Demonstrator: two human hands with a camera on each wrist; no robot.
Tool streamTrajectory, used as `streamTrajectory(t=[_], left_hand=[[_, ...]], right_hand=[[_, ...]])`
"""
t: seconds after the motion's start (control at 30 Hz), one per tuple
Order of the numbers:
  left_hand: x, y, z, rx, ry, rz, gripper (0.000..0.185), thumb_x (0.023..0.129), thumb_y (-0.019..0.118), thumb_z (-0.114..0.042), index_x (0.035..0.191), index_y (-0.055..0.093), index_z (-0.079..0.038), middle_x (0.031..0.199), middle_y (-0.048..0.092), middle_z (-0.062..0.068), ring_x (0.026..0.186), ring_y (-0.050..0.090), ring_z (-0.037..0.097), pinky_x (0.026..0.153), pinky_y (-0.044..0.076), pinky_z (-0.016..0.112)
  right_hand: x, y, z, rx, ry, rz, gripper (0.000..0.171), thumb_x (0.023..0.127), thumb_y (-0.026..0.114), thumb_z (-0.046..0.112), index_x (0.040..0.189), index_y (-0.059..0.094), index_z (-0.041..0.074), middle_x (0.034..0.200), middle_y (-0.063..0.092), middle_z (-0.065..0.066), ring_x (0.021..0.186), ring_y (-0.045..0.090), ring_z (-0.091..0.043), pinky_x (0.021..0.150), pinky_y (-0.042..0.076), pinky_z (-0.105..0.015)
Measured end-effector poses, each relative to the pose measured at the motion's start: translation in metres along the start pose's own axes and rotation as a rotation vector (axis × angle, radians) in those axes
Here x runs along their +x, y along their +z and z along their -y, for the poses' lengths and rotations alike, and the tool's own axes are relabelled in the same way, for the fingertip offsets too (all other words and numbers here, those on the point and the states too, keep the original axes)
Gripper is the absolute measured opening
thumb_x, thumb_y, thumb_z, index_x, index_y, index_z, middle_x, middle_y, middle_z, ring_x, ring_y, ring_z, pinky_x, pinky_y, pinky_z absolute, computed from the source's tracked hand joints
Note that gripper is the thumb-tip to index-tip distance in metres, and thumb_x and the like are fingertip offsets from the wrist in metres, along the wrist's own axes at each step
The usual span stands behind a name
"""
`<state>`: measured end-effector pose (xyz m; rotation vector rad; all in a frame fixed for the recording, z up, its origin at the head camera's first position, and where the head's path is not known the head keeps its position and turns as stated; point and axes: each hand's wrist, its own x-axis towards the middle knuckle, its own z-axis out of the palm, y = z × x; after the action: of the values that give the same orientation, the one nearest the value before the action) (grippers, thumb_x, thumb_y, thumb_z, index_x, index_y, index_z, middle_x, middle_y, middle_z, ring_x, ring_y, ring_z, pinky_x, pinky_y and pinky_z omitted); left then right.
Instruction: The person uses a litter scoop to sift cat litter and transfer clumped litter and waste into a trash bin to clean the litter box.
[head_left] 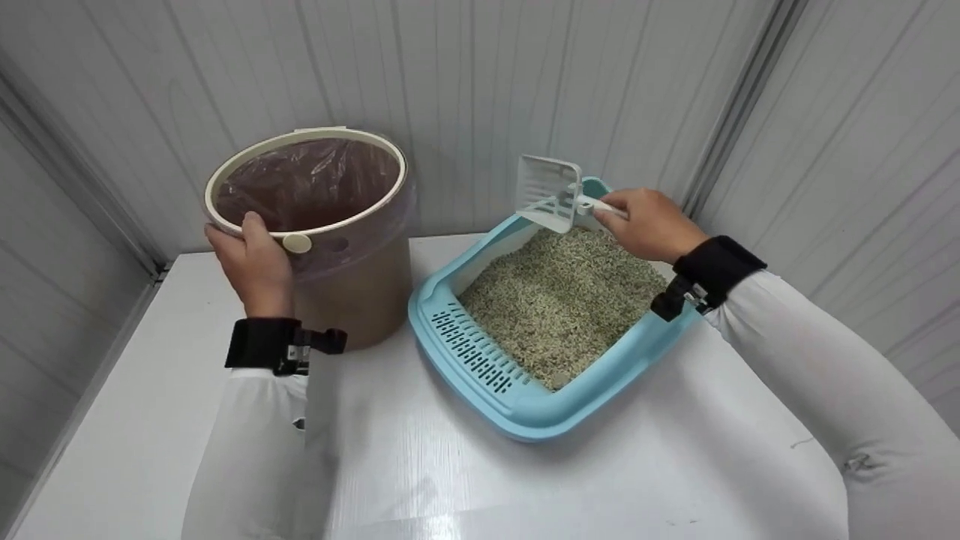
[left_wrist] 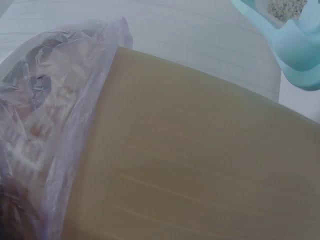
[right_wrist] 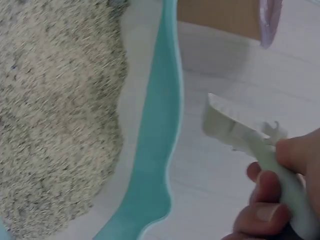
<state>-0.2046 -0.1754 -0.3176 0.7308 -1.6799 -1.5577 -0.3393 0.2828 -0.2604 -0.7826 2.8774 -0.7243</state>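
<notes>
A light-coloured slotted litter scoop [head_left: 549,191] is held by its handle in my right hand [head_left: 649,225], up above the far part of the blue litter box [head_left: 540,420]. In the right wrist view, thumb and fingers wrap round the pale handle [right_wrist: 272,162]. Grey-beige litter [head_left: 562,307] covers the box floor. On the left, a brown trash bin [head_left: 367,300] has a cream rim ring and a translucent purple bag [head_left: 322,172] lining it. My left hand [head_left: 259,270] grips its near-left rim, thumb on top; that hand is not visible in the left wrist view.
Bin and litter box stand side by side on a white table [head_left: 420,480], the bin almost touching the box's left edge. Grey panelled walls [head_left: 480,97] rise close behind both and at the sides. A perforated step [head_left: 476,349] forms the box's front left end.
</notes>
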Motion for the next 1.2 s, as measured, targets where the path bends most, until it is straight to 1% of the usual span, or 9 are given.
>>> streamTrajectory(t=[0.13, 0.33, 0.53, 0.7, 0.8, 0.83, 0.93, 1.03, 1.2], left_hand=[[-0.001, -0.006, 0.000, 0.013, -0.047, 0.003, 0.086, 0.108, 0.038, -0.048, 0.167, -0.011, -0.010, 0.178, -0.004, 0.002, 0.160, 0.002, 0.001, 0.124, 0.006, 0.008], [-0.006, -0.007, 0.000, -0.004, 0.017, -0.002, 0.091, 0.107, 0.041, -0.053, 0.167, -0.010, -0.007, 0.178, 0.001, 0.007, 0.161, 0.007, 0.004, 0.124, 0.009, 0.009], [-0.015, -0.010, 0.009, 0.019, 0.106, 0.000, 0.092, 0.106, 0.045, -0.050, 0.167, -0.007, -0.006, 0.177, 0.006, 0.011, 0.160, 0.012, 0.007, 0.124, 0.012, 0.012], [-0.027, -0.006, 0.017, -0.014, 0.254, 0.023, 0.081, 0.106, 0.049, -0.040, 0.166, 0.009, -0.002, 0.167, 0.032, 0.017, 0.156, 0.033, 0.018, 0.124, 0.026, 0.018], [-0.043, -0.007, 0.012, -0.012, 0.303, 0.050, 0.080, 0.106, 0.051, -0.036, 0.166, 0.011, -0.002, 0.165, 0.034, 0.017, 0.155, 0.033, 0.019, 0.125, 0.026, 0.021], [-0.047, -0.009, 0.012, 0.011, 0.293, 0.058, 0.082, 0.105, 0.051, -0.038, 0.166, 0.009, -0.002, 0.168, 0.030, 0.017, 0.157, 0.029, 0.018, 0.126, 0.023, 0.020], [-0.063, -0.016, 0.013, 0.082, 0.282, 0.087, 0.092, 0.104, 0.054, -0.041, 0.167, 0.000, -0.003, 0.175, 0.014, 0.015, 0.162, 0.014, 0.014, 0.129, 0.013, 0.021], [-0.079, -0.020, 0.015, 0.149, 0.290, 0.124, 0.096, 0.103, 0.055, -0.043, 0.167, -0.004, 0.000, 0.177, 0.000, 0.014, 0.163, 0.002, 0.013, 0.130, 0.005, 0.022], [-0.113, -0.013, 0.005, 0.219, 0.419, 0.208, 0.093, 0.104, 0.057, -0.038, 0.166, 0.001, 0.002, 0.177, -0.002, 0.016, 0.165, -0.002, 0.021, 0.134, 0.003, 0.034]], right_hand=[[0.004, 0.012, -0.013, -0.061, 0.021, 0.128, 0.037, 0.111, 0.049, 0.032, 0.114, 0.075, 0.006, 0.066, 0.045, 0.002, 0.054, 0.037, -0.012, 0.056, 0.035, -0.030], [0.007, 0.028, -0.025, -0.025, 0.061, 0.242, 0.048, 0.112, 0.046, 0.033, 0.067, 0.046, 0.018, 0.057, 0.033, 0.005, 0.051, 0.028, -0.011, 0.057, 0.030, -0.030], [0.007, 0.043, -0.029, -0.068, 0.079, 0.304, 0.058, 0.112, 0.048, 0.034, 0.056, 0.037, 0.021, 0.052, 0.027, 0.007, 0.047, 0.022, -0.010, 0.053, 0.028, -0.028], [0.012, 0.056, -0.025, -0.142, 0.082, 0.312, 0.056, 0.111, 0.048, 0.034, 0.058, 0.040, 0.021, 0.053, 0.028, 0.006, 0.049, 0.027, -0.011, 0.056, 0.030, -0.029], [0.012, 0.055, -0.019, -0.173, 0.087, 0.293, 0.050, 0.111, 0.047, 0.033, 0.064, 0.046, 0.018, 0.057, 0.036, 0.004, 0.054, 0.038, -0.015, 0.061, 0.038, -0.033], [0.011, 0.052, -0.017, -0.179, 0.085, 0.287, 0.046, 0.111, 0.047, 0.033, 0.071, 0.055, 0.013, 0.063, 0.048, -0.002, 0.060, 0.049, -0.020, 0.067, 0.045, -0.036], [0.006, 0.039, -0.010, -0.179, 0.088, 0.275, 0.046, 0.112, 0.045, 0.037, 0.114, 0.066, -0.004, 0.107, 0.071, -0.023, 0.101, 0.068, -0.038, 0.096, 0.054, -0.051], [-0.002, 0.025, -0.004, -0.152, 0.091, 0.255, 0.066, 0.112, 0.043, 0.043, 0.155, 0.040, -0.006, 0.157, 0.048, -0.029, 0.142, 0.048, -0.048, 0.118, 0.040, -0.061], [-0.021, 0.015, 0.007, -0.068, 0.048, 0.161, 0.072, 0.110, 0.043, 0.053, 0.163, 0.032, 0.006, 0.167, 0.038, -0.020, 0.152, 0.039, -0.043, 0.123, 0.033, -0.061]])
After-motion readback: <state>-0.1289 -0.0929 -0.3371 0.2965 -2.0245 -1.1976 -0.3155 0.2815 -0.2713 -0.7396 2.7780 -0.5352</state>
